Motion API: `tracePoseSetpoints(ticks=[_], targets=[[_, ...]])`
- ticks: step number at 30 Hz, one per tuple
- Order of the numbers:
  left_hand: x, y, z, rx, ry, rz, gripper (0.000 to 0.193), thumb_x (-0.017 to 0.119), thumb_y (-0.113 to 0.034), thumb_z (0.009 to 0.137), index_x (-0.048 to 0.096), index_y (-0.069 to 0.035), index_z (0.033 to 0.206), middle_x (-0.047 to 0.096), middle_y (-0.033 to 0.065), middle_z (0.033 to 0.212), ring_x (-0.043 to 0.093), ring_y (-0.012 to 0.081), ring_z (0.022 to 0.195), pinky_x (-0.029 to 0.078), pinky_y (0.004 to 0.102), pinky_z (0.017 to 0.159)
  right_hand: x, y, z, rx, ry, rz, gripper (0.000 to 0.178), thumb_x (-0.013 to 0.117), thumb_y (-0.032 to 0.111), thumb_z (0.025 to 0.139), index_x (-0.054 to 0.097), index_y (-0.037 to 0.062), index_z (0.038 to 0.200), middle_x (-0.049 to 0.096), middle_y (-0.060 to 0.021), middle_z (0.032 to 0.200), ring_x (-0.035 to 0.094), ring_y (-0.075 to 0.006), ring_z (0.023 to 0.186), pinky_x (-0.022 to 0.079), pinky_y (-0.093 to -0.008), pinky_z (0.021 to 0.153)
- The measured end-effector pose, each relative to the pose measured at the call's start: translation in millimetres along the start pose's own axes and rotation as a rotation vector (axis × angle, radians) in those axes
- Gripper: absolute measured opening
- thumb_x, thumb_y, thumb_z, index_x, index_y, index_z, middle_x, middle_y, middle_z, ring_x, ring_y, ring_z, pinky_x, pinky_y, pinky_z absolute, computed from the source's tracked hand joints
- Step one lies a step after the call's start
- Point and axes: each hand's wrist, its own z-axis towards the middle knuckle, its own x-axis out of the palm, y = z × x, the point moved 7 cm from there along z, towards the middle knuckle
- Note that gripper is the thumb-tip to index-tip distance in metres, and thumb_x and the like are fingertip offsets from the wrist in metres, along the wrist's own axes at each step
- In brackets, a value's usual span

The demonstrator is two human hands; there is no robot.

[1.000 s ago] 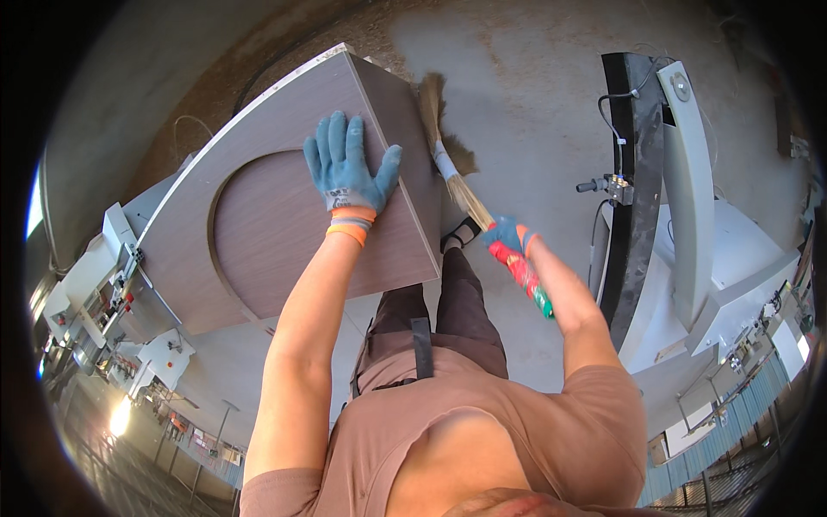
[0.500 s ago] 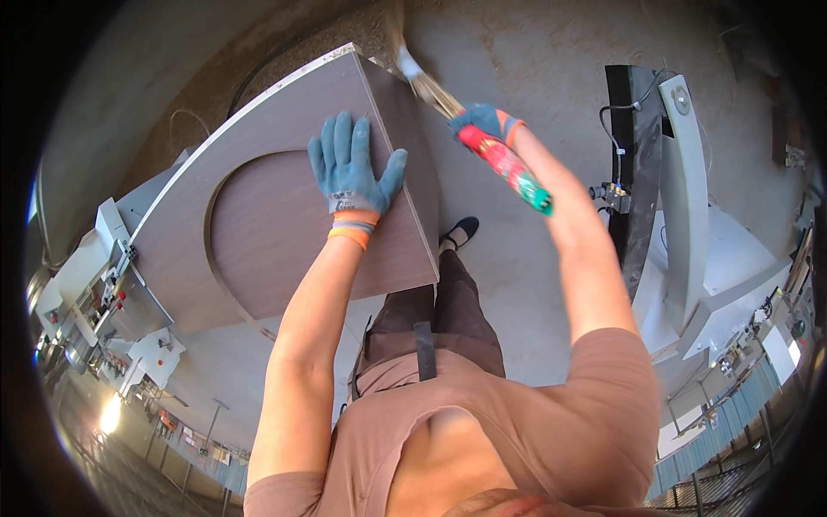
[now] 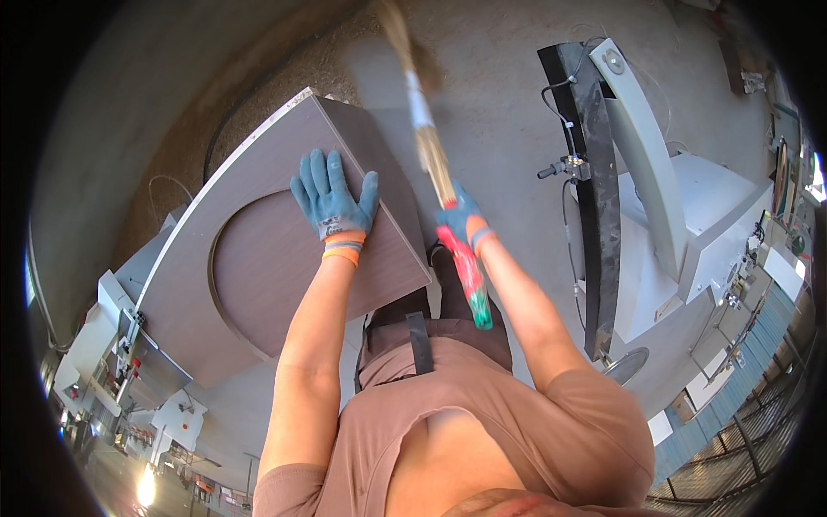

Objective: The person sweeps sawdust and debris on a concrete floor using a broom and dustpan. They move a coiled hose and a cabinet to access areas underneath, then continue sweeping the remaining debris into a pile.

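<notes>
My left hand (image 3: 332, 196), in a blue-coated work glove with an orange cuff, lies flat with spread fingers on a brown wood-look panel (image 3: 250, 302). A curved groove or cut-out edge (image 3: 215, 280) runs in an arc across the panel's face. To the right of the panel, my right hand (image 3: 463, 215), gloved alike, is wrapped round a straw broom (image 3: 433, 164). The broom's handle end is covered in red and green and points back toward me. Its straw head, smeared by motion, reaches away over the floor past the panel's far corner.
Sawdust-like debris (image 3: 258, 121) lies on the floor beyond the panel. To the right stands a machine with a black beam (image 3: 594, 207), a pale curved arm (image 3: 650, 164) and cables. More machinery (image 3: 108, 336) is at the left. My legs stand against the panel's near edge.
My right hand has drawn the broom nearer to me and leftward, and the handle now stands steeper. My left hand stays flat on the panel. The whole view has shifted somewhat.
</notes>
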Motion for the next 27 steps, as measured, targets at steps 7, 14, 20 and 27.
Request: tracePoseSetpoints(ticks=[7,14,20,27], targets=[[-2.5,7.9,-6.9,0.028,-0.030,0.021,0.068,0.075,-0.041,0.084,0.056,-0.003,0.137,0.048,0.0198,0.149,0.041,0.0390,0.141,0.023,0.0580,0.118,-62.3,-166.8,-111.0,0.548,-0.356,0.161,0.028,0.069,0.019,0.083,0.058,0.0058,0.106,0.063,-0.0068,0.085,0.062,-0.0195,0.075,0.052,-0.0371,0.065],[6.4,0.8,-0.4,0.041,-0.014,0.023,0.067,0.075,-0.039,0.085,0.055,-0.004,0.138,0.048,0.0192,0.150,0.041,0.0385,0.142,0.022,0.0568,0.119,-128.8,-324.1,46.8,0.604,0.112,1.266,0.022,0.061,0.031,0.095,0.059,0.0182,0.078,0.059,-0.0003,0.074,0.055,-0.0178,0.066,0.046,-0.0347,0.061],[4.4,4.4,-7.4,0.017,-0.005,0.067,0.067,0.075,-0.038,0.084,0.055,-0.006,0.140,0.048,0.0188,0.151,0.041,0.0379,0.143,0.022,0.0567,0.120,-37.4,-159.0,220.7,0.015,0.139,-0.367,0.022,0.056,0.029,0.095,0.064,0.0171,0.078,0.062,0.0010,0.074,0.054,-0.0149,0.068,0.047,-0.0345,0.065],[10.3,3.5,-4.8,0.018,-0.025,0.041,0.070,0.076,-0.042,0.081,0.055,-0.006,0.139,0.048,0.0181,0.151,0.041,0.0378,0.143,0.021,0.0558,0.121,96.0,17.9,278.1,-0.359,0.591,-0.420,0.024,0.056,0.028,0.096,0.069,0.0117,0.084,0.066,-0.0006,0.076,0.057,-0.0157,0.071,0.049,-0.0342,0.068]])
